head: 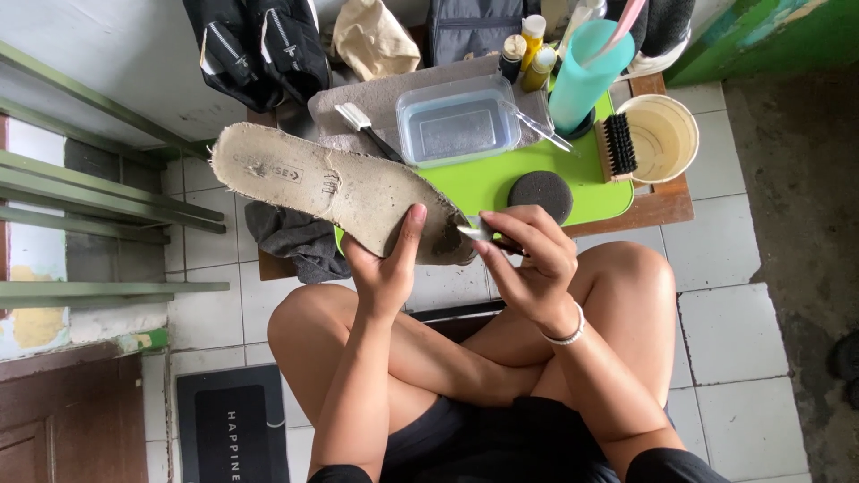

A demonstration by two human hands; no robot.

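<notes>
Tiled floor under me, low table [662, 207] ahead: left grip [386, 268] clasps the grubby insole [340, 186] above its near edge, right grip [528, 259] pinches a small brush [474, 233] at the dark heel patch, largely uncleaned.

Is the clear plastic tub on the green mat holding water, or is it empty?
Holding water: the clear tub sits upright and open on the green mat, with a shallow, clear liquid layer visible across its bottom.
</notes>
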